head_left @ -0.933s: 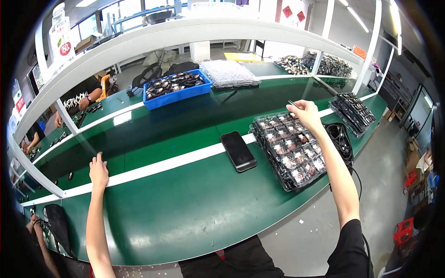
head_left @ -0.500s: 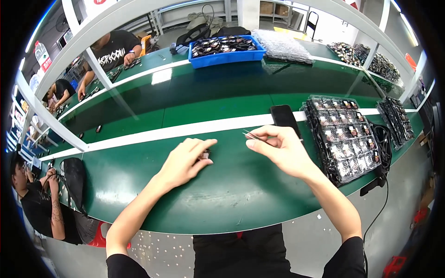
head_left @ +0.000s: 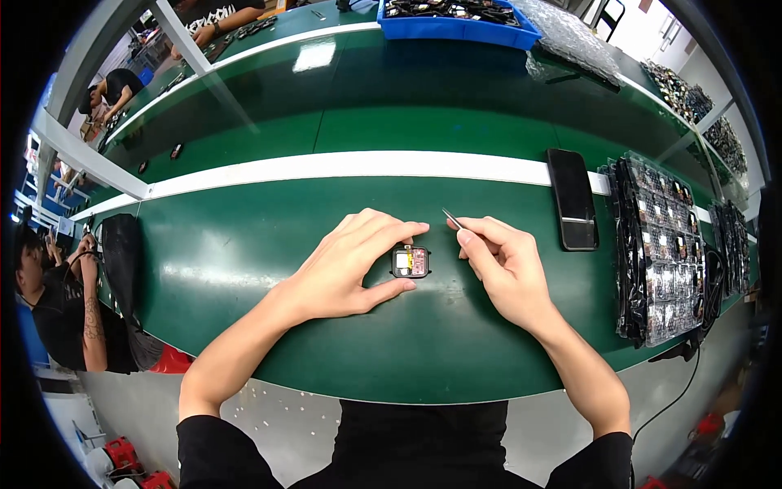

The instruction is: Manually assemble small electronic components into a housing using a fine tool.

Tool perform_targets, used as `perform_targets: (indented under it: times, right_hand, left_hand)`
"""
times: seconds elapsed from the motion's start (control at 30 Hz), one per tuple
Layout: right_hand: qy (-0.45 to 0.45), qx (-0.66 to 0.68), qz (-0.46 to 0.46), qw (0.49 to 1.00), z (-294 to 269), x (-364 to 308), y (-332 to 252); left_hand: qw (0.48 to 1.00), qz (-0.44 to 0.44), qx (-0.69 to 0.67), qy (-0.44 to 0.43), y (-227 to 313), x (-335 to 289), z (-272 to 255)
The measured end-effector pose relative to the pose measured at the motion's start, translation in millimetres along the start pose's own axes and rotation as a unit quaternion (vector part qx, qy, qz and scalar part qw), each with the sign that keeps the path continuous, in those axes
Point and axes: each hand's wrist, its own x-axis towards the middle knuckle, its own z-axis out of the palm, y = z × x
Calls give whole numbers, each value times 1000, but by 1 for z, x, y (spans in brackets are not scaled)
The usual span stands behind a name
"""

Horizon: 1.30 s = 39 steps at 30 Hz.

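Co-worker's shirt (head_left: 210, 15), far left: bold white lettering across black cloth, partly cut off by the upper edge; no whole word readable.
Watch case (head_left: 410, 262), near middle: any print on its parts too small to tell.
Tray stack (head_left: 669, 253), right: any markings too small to read.

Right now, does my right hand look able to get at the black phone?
Probably yes: the black phone lies just beyond and to the right of your right hand, with nothing visible between them. That hand holds tweezers, though, which may need setting down first.
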Motion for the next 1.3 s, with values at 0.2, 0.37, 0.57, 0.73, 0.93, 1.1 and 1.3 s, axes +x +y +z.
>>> perform_targets:
  times: [0.2, 0.37, 0.57, 0.73, 0.93, 1.1, 1.3]
  right_hand:
    - [28, 1, -33, 999, 4, -4, 2]
    - [18, -7, -26, 999, 1, -7, -3]
    - [2, -2, -39, 999, 3, -10, 3]
    - [-7, -60, -51, 997, 5, -9, -4]
    - [-16, -137, -85, 987, 12, -6, -4]
    - [-11, -146, -88, 985, 13, -6, -4]
    - [-2, -161, -97, 982, 12, -6, -3]
  left_hand:
    - [1000, -2, -14, 19, -3, 0, -1]
    - [1000, -16, -12, -3, -5, -1, -2]
    - [998, -43, -32, -44, -1, -4, -5]
    - [998, -26, -45, -27, -10, -3, -1]
    - [998, -37, -45, -30, -11, -4, -1]
    - [998, -39, -52, -25, -10, -5, 0]
    - [997, -41, -60, -20, -11, -5, 1]
